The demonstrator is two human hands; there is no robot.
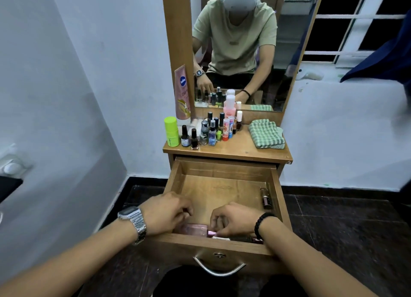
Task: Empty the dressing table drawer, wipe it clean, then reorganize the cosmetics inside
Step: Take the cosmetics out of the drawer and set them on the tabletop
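Wooden drawer (224,183) stands pulled open below the dressing table top (235,149), where bottles (211,130) cluster left of a folded green checked cloth (266,134). Both hands reach into the drawer's near end: the right hand (233,219) pinches a pink tube (213,232), the left hand (165,212) curls its fingers beside a pink case (193,229), grip unclear. 1 brown bottle (266,198) lies along the right wall.

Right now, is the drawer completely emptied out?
No, the drawer holds a small bottle by its right wall and pink items at the front.
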